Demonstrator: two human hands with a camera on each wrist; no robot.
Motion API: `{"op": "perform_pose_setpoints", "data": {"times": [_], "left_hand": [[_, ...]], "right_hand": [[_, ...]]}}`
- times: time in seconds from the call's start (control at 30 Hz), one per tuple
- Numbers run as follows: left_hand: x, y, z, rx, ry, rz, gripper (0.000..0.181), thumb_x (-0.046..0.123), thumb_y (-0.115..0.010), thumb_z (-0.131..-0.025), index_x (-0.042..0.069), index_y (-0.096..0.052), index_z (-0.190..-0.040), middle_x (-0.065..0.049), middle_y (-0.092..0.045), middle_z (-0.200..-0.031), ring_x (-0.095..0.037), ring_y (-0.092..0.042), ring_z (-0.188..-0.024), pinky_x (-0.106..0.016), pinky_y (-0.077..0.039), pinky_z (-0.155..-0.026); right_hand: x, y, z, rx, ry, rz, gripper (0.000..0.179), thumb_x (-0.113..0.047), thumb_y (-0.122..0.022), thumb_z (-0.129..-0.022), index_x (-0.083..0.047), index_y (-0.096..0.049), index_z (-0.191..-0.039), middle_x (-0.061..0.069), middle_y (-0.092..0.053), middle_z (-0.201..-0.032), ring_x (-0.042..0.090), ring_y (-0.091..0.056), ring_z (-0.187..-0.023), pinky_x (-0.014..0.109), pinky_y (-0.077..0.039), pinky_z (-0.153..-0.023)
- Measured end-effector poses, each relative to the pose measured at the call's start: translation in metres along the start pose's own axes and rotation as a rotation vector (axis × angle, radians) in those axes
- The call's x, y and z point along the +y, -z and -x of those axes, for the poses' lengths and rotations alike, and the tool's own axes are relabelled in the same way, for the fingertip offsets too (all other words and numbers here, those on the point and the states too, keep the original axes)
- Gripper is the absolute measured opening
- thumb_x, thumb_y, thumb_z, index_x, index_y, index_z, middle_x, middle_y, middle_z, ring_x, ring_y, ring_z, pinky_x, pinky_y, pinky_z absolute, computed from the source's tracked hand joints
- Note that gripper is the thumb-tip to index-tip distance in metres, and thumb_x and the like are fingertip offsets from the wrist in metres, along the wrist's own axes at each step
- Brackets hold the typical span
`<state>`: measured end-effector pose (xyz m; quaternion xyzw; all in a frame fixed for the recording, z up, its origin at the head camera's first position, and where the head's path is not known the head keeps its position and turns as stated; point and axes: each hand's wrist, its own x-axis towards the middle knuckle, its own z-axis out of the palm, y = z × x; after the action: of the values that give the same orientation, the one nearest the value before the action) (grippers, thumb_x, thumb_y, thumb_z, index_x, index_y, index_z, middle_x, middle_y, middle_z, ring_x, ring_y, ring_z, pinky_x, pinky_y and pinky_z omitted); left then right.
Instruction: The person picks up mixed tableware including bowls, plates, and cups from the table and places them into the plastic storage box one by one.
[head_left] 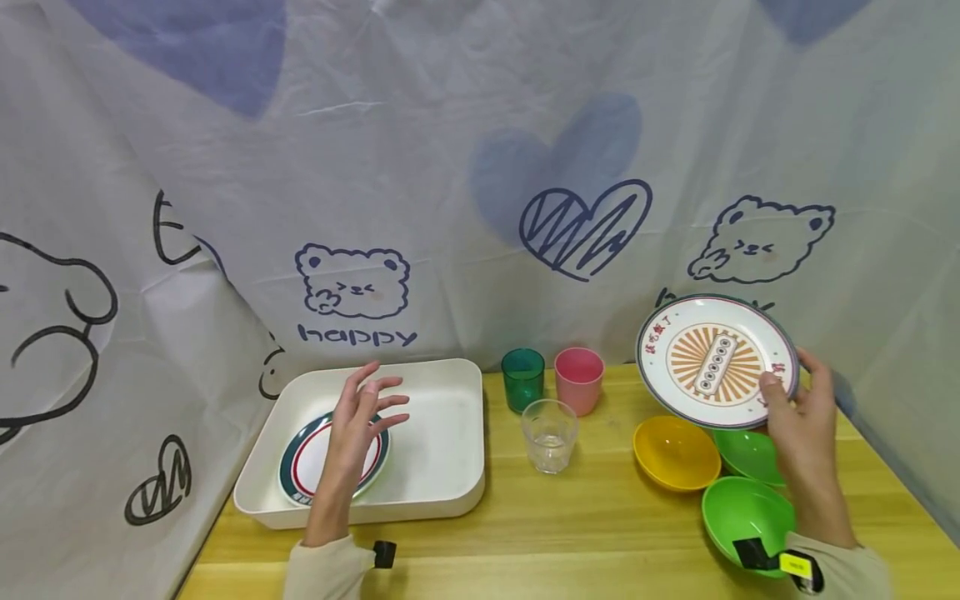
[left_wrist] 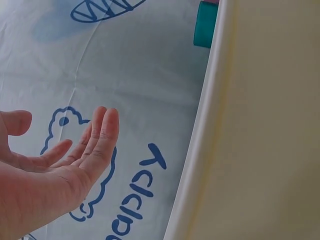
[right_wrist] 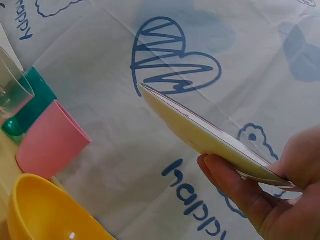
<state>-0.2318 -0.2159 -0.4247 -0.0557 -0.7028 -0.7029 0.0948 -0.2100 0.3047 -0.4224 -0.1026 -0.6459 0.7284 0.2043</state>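
Reading the head view as a dial, with twelve at the top, the right hand [head_left: 804, 425] is gripping a patterned plate [head_left: 716, 362] between three and four o'clock from centre. The thumb is pressing over the rim while the fingers are supporting the underside; the grip is closing only to the plate's thickness. This edge hold is leaving most of the printed face uncovered and is presumably serving because the plate is light enough for one hand. The plate is tilting its face towards the wearer and is hanging above the bowls, apart from them.

At half past seven, the left hand [head_left: 360, 421] is hovering over a white tray [head_left: 442, 433], its fingers spread wide and holding nothing, perhaps keeping free of the rim. Below it, a green-rimmed plate [head_left: 311, 458] is lying inside the tray, towards the nine o'clock end, where the walls are likely preventing it from sliding away.

Three cups are standing mouth up, probably for stability: from the clear cup [head_left: 550, 437], the green cup [head_left: 522, 381] is sitting at eleven o'clock and the pink cup [head_left: 580, 383] at one. From the yellow bowl [head_left: 677, 454], one green bowl [head_left: 750, 456] is resting at three o'clock, another green bowl [head_left: 746, 512] at four.
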Motion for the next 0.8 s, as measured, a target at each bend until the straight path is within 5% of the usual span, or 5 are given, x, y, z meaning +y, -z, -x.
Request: {"op": "perform_pose_setpoints", "data": {"times": [0.3, 0.57, 0.8], "left_hand": [[-0.001, -0.010, 0.002, -0.033, -0.023, 0.009, 0.045, 0.031, -0.043, -0.112, 0.010, -0.039, -0.151, -0.028, -0.057, -0.135, -0.027, -0.069, -0.107, -0.042, -0.061, -0.088], [-0.003, -0.021, 0.003, -0.085, -0.029, 0.017, 0.044, 0.027, -0.044, -0.112, 0.007, -0.040, -0.151, -0.030, -0.058, -0.133, -0.031, -0.069, -0.106, -0.045, -0.062, -0.086], [-0.004, -0.030, 0.005, -0.137, -0.007, 0.031, 0.042, 0.027, -0.046, -0.111, 0.012, -0.043, -0.150, -0.027, -0.060, -0.134, -0.035, -0.068, -0.108, -0.046, -0.062, -0.087]], "right_hand": [[0.002, -0.016, 0.002, -0.029, 0.007, 0.139, 0.062, -0.015, -0.050, -0.108, -0.013, -0.021, -0.162, -0.008, -0.060, -0.097, 0.006, -0.066, -0.064, 0.025, -0.059, -0.051], [0.005, -0.031, 0.008, -0.152, 0.059, 0.260, 0.062, -0.022, -0.046, -0.110, -0.011, -0.016, -0.163, 0.021, -0.053, -0.125, 0.006, -0.068, -0.070, 0.029, -0.062, -0.057], [0.006, -0.042, 0.015, -0.243, 0.087, 0.297, 0.063, -0.026, -0.046, -0.110, -0.012, -0.015, -0.164, 0.022, -0.055, -0.127, 0.009, -0.069, -0.072, 0.031, -0.062, -0.058]]}}
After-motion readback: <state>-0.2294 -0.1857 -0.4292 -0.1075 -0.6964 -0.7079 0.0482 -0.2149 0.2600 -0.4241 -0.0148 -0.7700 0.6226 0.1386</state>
